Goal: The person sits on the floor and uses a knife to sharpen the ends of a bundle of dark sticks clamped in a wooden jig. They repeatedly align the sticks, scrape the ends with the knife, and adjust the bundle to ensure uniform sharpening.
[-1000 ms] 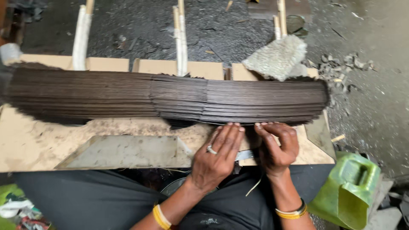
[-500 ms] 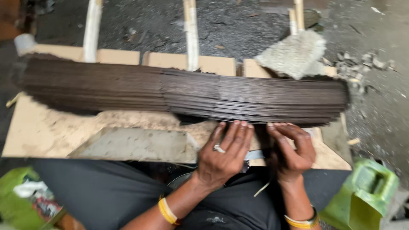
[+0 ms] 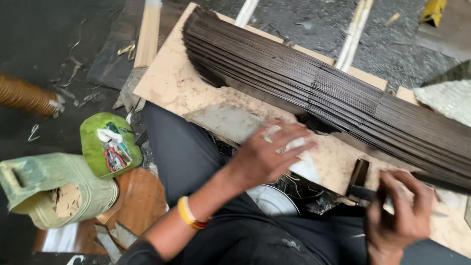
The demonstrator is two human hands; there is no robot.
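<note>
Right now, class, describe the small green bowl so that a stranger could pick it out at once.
Start at the wooden board across the person's lap, then look to its left on the dark floor. There sits the green bowl, above a pale green jerrycan. Unlike its neighbours, it is round, open-topped and filled with small tools and scraps.

you have two hands out: your left hand (image 3: 267, 157) and right hand (image 3: 402, 211). one long stack of dark thin strips (image 3: 324, 93), two green cut jerrycans (image 3: 54, 189) (image 3: 110, 145), three pale wooden sticks (image 3: 355, 32), one grey metal sheet (image 3: 230, 122).
</note>
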